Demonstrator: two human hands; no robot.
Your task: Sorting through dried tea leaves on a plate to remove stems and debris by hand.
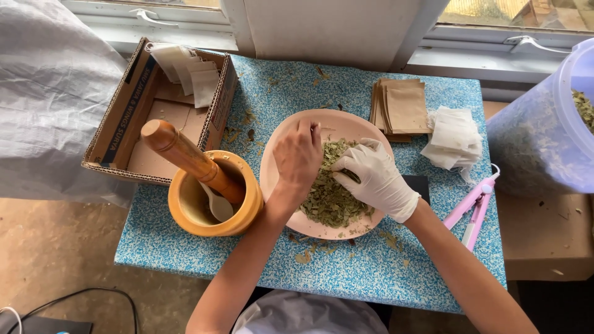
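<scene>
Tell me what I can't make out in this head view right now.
- Left hand: fingertips curl into the dried leaves; any grasp is hidden.
- Right hand: gloved palm faces down, hiding anything under it.
- Plastic tub: cut off by the right edge.
- Spoon: handle hidden behind the pestle.

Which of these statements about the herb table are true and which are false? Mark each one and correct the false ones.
1. The right hand wears a white glove. True.
2. The left hand is gloved too. False: it is bare.
3. Both hands are in the dried leaves on the pink plate. True.
4. The wooden pestle lies flat on the table. False: it leans in the wooden mortar.
5. The brown paper packets sit inside the cardboard box. False: they are stacked on the blue mat beyond the plate.
</scene>
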